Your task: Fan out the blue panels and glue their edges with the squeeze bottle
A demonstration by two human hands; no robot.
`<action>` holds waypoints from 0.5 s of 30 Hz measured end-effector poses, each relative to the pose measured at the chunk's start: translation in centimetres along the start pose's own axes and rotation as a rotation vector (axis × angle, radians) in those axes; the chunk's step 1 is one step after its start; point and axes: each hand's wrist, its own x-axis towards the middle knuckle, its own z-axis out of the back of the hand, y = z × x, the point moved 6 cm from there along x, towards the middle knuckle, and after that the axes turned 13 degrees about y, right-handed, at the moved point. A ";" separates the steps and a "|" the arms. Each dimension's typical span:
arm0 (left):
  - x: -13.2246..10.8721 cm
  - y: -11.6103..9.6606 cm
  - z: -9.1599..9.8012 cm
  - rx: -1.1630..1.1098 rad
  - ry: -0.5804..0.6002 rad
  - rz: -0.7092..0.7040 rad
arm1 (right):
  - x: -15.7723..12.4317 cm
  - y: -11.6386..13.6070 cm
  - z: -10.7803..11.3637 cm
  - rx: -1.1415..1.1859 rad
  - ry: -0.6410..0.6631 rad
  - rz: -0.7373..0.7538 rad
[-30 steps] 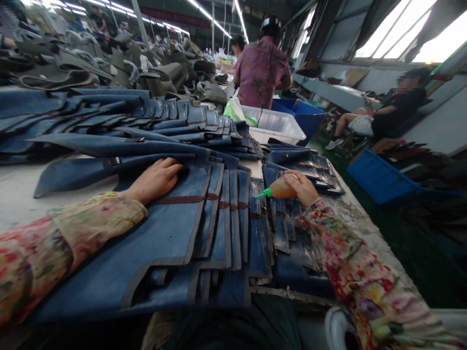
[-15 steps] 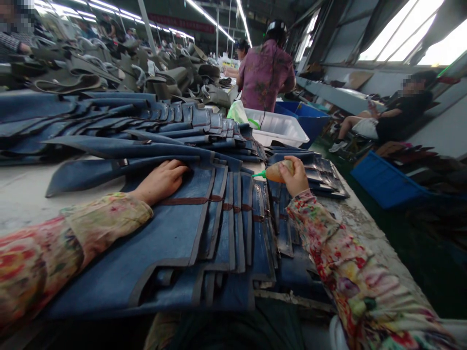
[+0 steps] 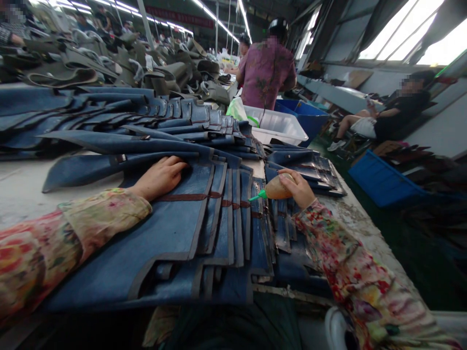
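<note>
While the left hand (image 3: 159, 179) lies palm down, unclenched, on the fanned blue panels (image 3: 171, 223), the right hand (image 3: 299, 188) is closed around a squeeze bottle (image 3: 278, 188), well apart from its partner. The panels spread along the table's (image 3: 22, 194) near edge, and the bottle tilts over their stepped ends, towards the right edge, its green nozzle (image 3: 258, 195) just above or touching a border; which, I cannot tell. Done well, this seems to call for a low, steady nozzle, light even pressure, and a flat left palm so that the steps stay evenly spaced. Counted, there are two hands, one bottle and one nozzle; at least five grey-bordered ends show in the near fan, though overlap hides the full number. Beyond the table's far right corner sit one white bin (image 3: 277, 137) and one blue bin (image 3: 310, 121); another blue crate (image 3: 383, 182) stands off the right edge.
</note>
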 end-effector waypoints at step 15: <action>0.2 0.5 -0.5 0.027 -0.007 -0.011 | -1.8 0.2 0.4 0.083 -0.029 -0.073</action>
